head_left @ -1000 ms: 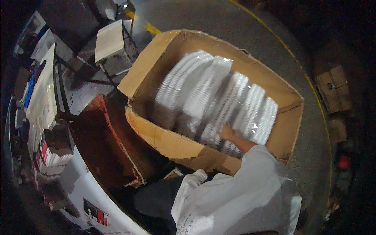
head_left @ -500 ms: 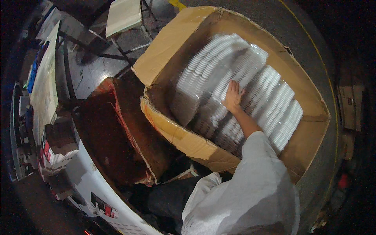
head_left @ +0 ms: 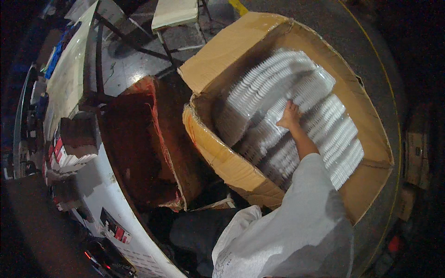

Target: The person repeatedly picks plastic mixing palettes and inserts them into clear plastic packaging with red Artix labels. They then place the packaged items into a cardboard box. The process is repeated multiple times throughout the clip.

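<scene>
A large cardboard box (head_left: 241,171) stands open in front of me. Stacked rows of clear, ridged plastic trays (head_left: 269,76) lean inside it, thin and nested on edge. My right hand (head_left: 289,116) reaches into the box and rests on the middle rows. Its thumb is spread to the left and its fingers stretch away from me, apparently touching the tray edges. The fingertips are small and partly lost among the shiny plastic, and no tray is lifted. My left hand does not show.
Left of the box sits a dark reddish-brown open carton (head_left: 139,153) with a torn rim. A white table (head_left: 109,190) holding small printed boxes (head_left: 76,153) runs along the left. Beyond are a pale-topped stool (head_left: 175,13) and another table (head_left: 69,83). Cartons (head_left: 417,153) stand far right.
The view has shifted, so the box and tables sit further right. My right hand stays over the middle rows, its fingers now closer together than before.
</scene>
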A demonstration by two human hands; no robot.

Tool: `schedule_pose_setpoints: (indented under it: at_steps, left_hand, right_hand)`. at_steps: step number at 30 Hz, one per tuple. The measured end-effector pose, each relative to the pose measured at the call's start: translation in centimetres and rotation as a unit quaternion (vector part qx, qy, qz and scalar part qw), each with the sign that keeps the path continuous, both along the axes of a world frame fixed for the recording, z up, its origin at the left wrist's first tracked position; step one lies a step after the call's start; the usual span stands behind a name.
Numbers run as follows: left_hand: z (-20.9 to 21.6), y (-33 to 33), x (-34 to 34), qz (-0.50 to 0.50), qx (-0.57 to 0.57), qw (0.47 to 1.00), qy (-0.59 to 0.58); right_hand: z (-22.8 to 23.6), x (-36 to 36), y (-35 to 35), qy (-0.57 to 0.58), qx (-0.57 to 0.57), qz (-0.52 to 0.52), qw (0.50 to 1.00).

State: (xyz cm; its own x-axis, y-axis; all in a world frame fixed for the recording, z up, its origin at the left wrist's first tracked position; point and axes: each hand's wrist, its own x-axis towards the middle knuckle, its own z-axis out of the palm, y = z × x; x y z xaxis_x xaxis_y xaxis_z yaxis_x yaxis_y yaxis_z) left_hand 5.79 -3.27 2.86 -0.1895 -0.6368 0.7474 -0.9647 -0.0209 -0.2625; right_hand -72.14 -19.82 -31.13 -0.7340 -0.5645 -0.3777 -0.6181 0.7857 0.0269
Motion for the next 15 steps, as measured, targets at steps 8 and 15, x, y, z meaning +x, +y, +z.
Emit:
schedule_pose_setpoints:
  at_steps: [8,15]
  left_hand:
    - [-1.1,2.5,-0.8,0.218,0.044,0.972,0.075]
    - [1.7,0.3,-6.5,0.076,0.129,0.981,0.12]
  right_hand:
    - [2.4,2.0,2.4,-0.01,-0.053,-0.001,0.999]
    - [17.1,6.5,3.1,-0.291,-0.397,0.052,0.869]
